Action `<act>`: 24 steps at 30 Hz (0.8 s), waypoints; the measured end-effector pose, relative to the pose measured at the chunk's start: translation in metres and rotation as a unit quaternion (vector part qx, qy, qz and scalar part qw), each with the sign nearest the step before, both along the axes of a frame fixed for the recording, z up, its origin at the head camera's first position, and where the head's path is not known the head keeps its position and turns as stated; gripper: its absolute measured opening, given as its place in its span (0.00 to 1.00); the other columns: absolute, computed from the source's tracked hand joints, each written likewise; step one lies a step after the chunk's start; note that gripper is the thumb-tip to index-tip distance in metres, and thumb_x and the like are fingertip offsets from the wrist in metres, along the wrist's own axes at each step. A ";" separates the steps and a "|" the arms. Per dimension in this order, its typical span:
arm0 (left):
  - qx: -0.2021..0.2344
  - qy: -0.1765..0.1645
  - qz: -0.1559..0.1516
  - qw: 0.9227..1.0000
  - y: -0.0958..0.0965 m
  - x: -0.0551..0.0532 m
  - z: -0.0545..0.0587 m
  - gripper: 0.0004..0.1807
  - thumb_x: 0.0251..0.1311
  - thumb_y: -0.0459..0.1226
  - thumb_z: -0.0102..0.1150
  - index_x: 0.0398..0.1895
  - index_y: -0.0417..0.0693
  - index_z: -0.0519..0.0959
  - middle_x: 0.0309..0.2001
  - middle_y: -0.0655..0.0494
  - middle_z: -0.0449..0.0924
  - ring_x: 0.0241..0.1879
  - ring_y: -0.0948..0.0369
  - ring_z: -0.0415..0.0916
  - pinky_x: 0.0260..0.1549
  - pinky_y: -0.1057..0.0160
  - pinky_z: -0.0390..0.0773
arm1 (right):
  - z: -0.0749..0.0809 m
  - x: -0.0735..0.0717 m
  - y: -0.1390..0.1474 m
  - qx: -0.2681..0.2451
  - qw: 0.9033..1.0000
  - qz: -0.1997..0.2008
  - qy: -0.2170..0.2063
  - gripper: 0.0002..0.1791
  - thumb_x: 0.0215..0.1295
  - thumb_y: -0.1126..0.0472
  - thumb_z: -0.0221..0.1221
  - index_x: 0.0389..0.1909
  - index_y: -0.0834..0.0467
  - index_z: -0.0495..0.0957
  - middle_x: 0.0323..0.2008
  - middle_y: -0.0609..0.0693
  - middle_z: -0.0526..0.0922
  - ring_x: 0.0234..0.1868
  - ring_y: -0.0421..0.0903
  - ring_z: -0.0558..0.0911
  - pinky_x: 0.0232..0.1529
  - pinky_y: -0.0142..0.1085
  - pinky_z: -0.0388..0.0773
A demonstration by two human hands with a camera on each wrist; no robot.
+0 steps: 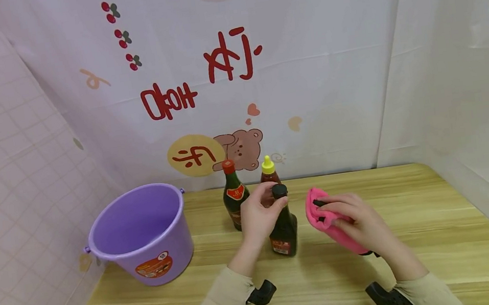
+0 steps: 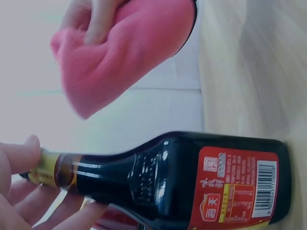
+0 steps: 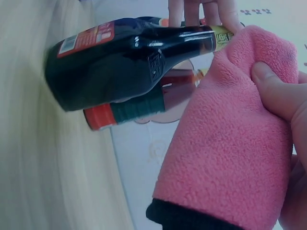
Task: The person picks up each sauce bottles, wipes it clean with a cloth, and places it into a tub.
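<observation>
Head view: On a wood-grain tabletop [image 1: 319,297], a tall, glossy dark bottle with a black cap [image 1: 284,232] stands upright. The left hand [image 1: 257,215] pinches it high up, by the neck near the cap. To its right, apart from the bottle, the right hand [image 1: 357,220] grips a folded, fuzzy pink cloth with black trim [image 1: 345,240]. Close behind: a green bottle with a red cap [image 1: 235,197] and a red-brown bottle with a yellow nozzle [image 1: 269,170]. Work in hand reads as steadying the bottle for the cloth; best done with the base flat, strokes kept short on the far side, neighbours unbumped.

Left wrist view: Thumb on one side of the gold neck band, fingers a little spread on the other. A hold this high leaves the body and its red label free, but tips easily; light pressure low down would suit it. A gap shows between cloth and bottle.

Right wrist view: Thumb presses into the cloth's upper end; the other fingers are mostly hidden, their spacing impossible to tell. Cloth overlaps the neck's top here. A flatter palm behind the fold should spread pressure evenly.
</observation>
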State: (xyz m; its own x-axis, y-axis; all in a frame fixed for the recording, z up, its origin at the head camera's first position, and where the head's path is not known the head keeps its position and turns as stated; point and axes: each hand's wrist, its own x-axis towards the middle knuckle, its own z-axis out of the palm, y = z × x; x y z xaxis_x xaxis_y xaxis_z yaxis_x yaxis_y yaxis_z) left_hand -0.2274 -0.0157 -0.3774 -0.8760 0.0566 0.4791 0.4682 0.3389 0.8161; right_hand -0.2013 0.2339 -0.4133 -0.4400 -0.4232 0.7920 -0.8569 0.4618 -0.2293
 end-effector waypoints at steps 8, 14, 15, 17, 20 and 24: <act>-0.005 0.028 0.039 0.999 0.006 0.008 -0.004 0.18 0.55 0.41 0.74 0.48 0.53 0.82 0.38 0.59 0.86 0.37 0.64 0.83 0.36 0.63 0.82 | 0.009 -0.007 -0.012 -0.008 1.000 0.006 -0.003 0.19 0.72 0.46 0.54 0.49 0.54 0.84 0.50 0.54 0.83 0.52 0.55 0.77 0.60 0.31 0.65; 0.004 0.014 0.001 1.000 0.002 0.008 -0.003 0.17 0.57 0.38 0.72 0.50 0.50 0.82 0.41 0.57 0.86 0.39 0.62 0.83 0.39 0.63 0.82 | 0.013 -0.014 -0.019 -0.011 1.000 0.015 0.001 0.18 0.71 0.46 0.56 0.48 0.54 0.85 0.51 0.54 0.83 0.52 0.54 0.77 0.59 0.30 0.66; 0.004 0.010 -0.008 1.000 0.000 0.008 -0.002 0.17 0.58 0.38 0.71 0.50 0.50 0.82 0.41 0.56 0.86 0.40 0.62 0.83 0.40 0.62 0.82 | 0.014 -0.014 -0.020 -0.012 1.000 0.015 0.001 0.18 0.71 0.46 0.56 0.48 0.54 0.84 0.51 0.54 0.83 0.52 0.55 0.77 0.59 0.30 0.66; 0.001 0.004 -0.022 1.000 -0.002 0.008 -0.001 0.17 0.59 0.36 0.70 0.51 0.49 0.81 0.42 0.55 0.86 0.41 0.61 0.83 0.41 0.62 0.82 | 0.016 -0.016 -0.022 -0.015 1.000 0.015 -0.002 0.19 0.71 0.46 0.55 0.48 0.54 0.84 0.51 0.53 0.83 0.52 0.55 0.77 0.58 0.30 0.66; -0.006 -0.007 -0.037 0.999 -0.006 0.007 0.001 0.17 0.60 0.35 0.69 0.53 0.49 0.81 0.42 0.55 0.86 0.42 0.61 0.83 0.42 0.61 0.81 | 0.018 -0.017 -0.025 -0.017 1.000 0.009 -0.009 0.20 0.71 0.45 0.54 0.48 0.55 0.84 0.52 0.52 0.83 0.52 0.54 0.77 0.58 0.30 0.66; -0.013 -0.017 -0.042 0.999 -0.009 0.006 0.002 0.17 0.60 0.35 0.69 0.53 0.50 0.81 0.42 0.56 0.87 0.42 0.61 0.82 0.42 0.62 0.81 | 0.021 -0.020 -0.030 -0.022 1.000 0.012 -0.018 0.20 0.71 0.45 0.53 0.49 0.55 0.84 0.52 0.53 0.83 0.53 0.55 0.77 0.58 0.32 0.68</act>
